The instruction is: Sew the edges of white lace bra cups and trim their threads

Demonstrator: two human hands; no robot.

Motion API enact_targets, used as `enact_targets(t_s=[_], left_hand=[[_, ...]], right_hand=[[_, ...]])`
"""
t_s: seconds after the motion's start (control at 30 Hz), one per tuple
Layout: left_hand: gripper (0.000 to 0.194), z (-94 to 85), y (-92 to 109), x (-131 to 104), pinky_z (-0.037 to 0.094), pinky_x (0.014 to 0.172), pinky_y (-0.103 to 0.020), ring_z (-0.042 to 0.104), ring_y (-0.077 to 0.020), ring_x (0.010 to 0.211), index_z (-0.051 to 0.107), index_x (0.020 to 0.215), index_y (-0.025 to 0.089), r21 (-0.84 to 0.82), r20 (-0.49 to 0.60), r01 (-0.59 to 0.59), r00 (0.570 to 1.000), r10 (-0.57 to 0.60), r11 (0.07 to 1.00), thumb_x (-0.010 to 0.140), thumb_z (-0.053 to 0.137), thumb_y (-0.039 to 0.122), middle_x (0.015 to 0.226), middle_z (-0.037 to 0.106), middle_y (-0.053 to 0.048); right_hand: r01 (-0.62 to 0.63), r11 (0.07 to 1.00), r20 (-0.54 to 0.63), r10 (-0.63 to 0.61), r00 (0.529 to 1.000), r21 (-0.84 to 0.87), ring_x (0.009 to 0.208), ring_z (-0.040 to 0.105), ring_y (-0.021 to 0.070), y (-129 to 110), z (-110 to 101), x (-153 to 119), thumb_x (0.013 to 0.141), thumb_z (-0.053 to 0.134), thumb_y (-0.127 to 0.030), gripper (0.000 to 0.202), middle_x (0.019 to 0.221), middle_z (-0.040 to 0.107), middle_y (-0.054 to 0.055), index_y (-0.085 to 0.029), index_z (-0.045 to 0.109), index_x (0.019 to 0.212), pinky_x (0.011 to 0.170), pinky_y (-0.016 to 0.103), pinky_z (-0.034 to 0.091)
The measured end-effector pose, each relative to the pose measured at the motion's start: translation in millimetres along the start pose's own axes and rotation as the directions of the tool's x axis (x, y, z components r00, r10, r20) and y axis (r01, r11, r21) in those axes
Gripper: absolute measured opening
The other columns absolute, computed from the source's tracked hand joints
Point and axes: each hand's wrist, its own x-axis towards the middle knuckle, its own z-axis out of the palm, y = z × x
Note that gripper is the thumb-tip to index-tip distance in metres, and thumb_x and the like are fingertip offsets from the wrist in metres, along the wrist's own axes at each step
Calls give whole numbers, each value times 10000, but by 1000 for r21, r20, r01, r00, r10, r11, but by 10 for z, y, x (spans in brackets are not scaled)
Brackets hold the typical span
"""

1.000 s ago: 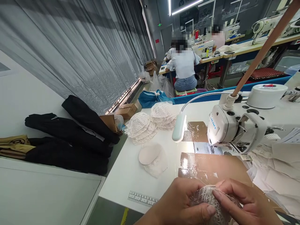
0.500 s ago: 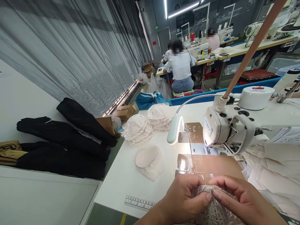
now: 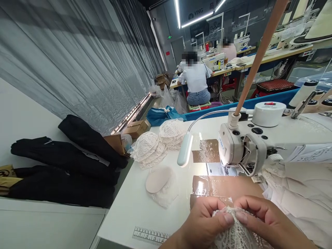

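Fingers, left and right, tight on lace

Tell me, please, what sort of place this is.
Probably a sewing workshop: a white sewing machine stands near the held white openwork lace, and a person in a white top sits by another white machine.
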Motion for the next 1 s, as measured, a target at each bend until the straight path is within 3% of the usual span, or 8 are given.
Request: enact_targets(t_s=[0.13, 0.27, 0.37, 0.47, 0.5, 0.63, 0.73, 1.0], left_hand=[[489, -175, 229, -53, 356, 537, -219, 457, -96, 529, 511, 675, 152, -43, -257, -10, 966, -1, 999, 611, 836, 511, 587, 539, 12], [356, -468, 697, -142, 354, 549, -218, 446, -103, 542, 540, 718, 157, 482, -455, -162, 793, 404, 861, 819, 659, 478, 587, 488, 37], [309, -506, 724, 47, 353, 550, -240, 445, -123, 559, 514, 683, 172, 963, -127, -79, 715, 688, 259, 952, 472, 317, 599, 468, 15], [290, -326, 341, 449, 418, 605, -297, 517, -179, 630, 518, 665, 179, 876, 356, -98, 792, 495, -473, 909, 379, 105, 665, 555, -54], [265, -238, 172, 576, 418, 587, -305, 508, -184, 600, 517, 645, 180, 842, 390, -120, 810, 439, -525, 868, 417, 78, 630, 548, -51], [109, 84, -301, 777, 383, 502, -319, 490, -200, 540, 585, 685, 138, 786, 427, -171, 845, 321, -594, 761, 527, 86, 587, 544, -66], [58, 176, -265, 660, 407, 529, -335, 517, -214, 588, 606, 786, 125, 794, 441, -225, 853, 280, -565, 774, 556, 153, 662, 575, -83], [200, -75, 165, 493, 502, 730, -258, 600, -161, 782, 628, 807, 160, 922, 384, -386, 900, 205, -33, 925, 467, 176, 875, 675, -59]], right_hand=[[1, 997, -82, 6, 997, 80, 724, 595, 179, 140, -127, -3, 771, 643, -619, 400, 797, 659, 7, -240, 695, 888, 641, 253, 481], [4, 990, -269, -43, 962, -142, 951, 676, 256, 300, -437, -26, 782, 636, -601, 404, 998, 733, 61, -256, 716, 976, 780, 290, 552], [76, 921, -187, -158, 969, -383, 914, 697, 249, 284, -577, 9, 864, 565, -549, 347, 964, 741, 48, -277, 718, 1016, 742, 288, 571], [182, 769, -175, -356, 918, -613, 825, 711, 235, 181, -551, 101, 922, 472, -398, 297, 937, 749, 38, -291, 733, 1016, 697, 316, 578], [195, 699, -163, -411, 897, -688, 812, 716, 240, 155, -524, 140, 928, 436, -347, 317, 948, 755, 42, -295, 739, 1008, 676, 333, 579], [194, 463, -38, -446, 894, -865, 843, 719, 248, 192, -454, 289, 941, 331, -211, 400, 1007, 752, 70, -278, 711, 1050, 658, 357, 579], [263, 372, 104, -396, 913, -890, 876, 700, 225, 327, -431, 360, 911, 320, -125, 392, 1030, 716, 92, -249, 672, 1031, 631, 300, 566], [243, 138, 105, -627, 772, -960, 885, 688, 249, 695, -285, 403, 734, 386, 29, 502, 1252, 653, 105, -229, 676, 1052, 675, 389, 579]])
